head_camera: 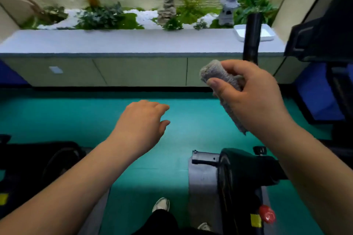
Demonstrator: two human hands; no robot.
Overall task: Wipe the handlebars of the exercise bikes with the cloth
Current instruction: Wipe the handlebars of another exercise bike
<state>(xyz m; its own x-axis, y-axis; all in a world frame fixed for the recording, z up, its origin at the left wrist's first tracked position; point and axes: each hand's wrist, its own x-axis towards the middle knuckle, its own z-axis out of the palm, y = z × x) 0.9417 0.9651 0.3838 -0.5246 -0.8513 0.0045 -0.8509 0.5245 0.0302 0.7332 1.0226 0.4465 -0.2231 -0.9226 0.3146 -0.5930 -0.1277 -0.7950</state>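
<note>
My right hand (250, 95) is shut on a grey fluffy cloth (215, 74), bunched at the fingertips with its tail hanging below the palm. Just behind that hand a black upright handlebar (252, 34) of the right exercise bike rises; the hand is at its lower end, and I cannot tell whether the cloth touches it. My left hand (143, 122) hovers over the green floor, fingers loosely curled and apart, holding nothing. The right bike's black and grey body (235, 173) sits below my right forearm.
Part of another black bike (38, 160) shows at the lower left. A long grey counter (114, 44) with cabinets runs across ahead, carrying a white tray (265, 33); plants and stone ornaments stand behind it. Black equipment (324, 38) fills the right edge. My feet (161, 204) stand on green floor.
</note>
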